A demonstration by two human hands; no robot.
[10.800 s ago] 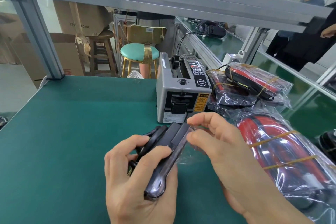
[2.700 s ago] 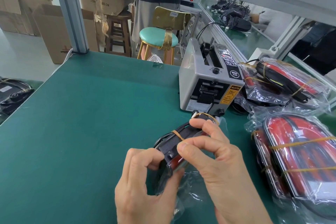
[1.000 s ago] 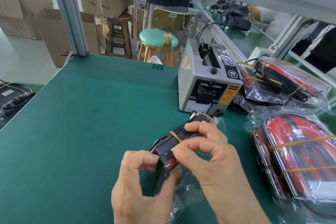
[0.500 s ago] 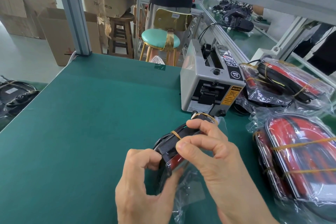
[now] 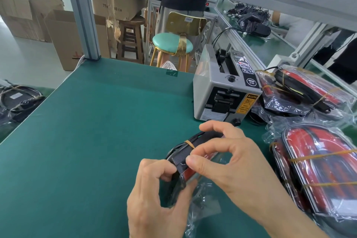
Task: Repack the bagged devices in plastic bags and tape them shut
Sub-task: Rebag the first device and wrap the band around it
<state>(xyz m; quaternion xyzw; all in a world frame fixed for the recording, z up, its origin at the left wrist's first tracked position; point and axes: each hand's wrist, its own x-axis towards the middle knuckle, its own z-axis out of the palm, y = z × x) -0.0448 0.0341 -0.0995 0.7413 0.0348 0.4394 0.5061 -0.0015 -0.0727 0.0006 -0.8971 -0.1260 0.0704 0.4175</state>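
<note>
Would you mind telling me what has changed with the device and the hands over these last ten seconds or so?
The device now shows rubber bands that were not seen ten seconds ago, and its near end sits in the plastic bag. The left hand still grips that end; the right hand keeps working at its top. The tape dispenser and the bagged devices on the right have not moved.

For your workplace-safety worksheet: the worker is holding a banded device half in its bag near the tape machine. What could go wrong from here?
1. The rubber band sits right by the right hand; tugged, it might snap or slip off.
2. The bag hangs crumpled under the device, which the left hand pinches at one end only; it could slide out.
3. The tape machine stands just beyond the fingers; its cutter slot could nick them.
</note>
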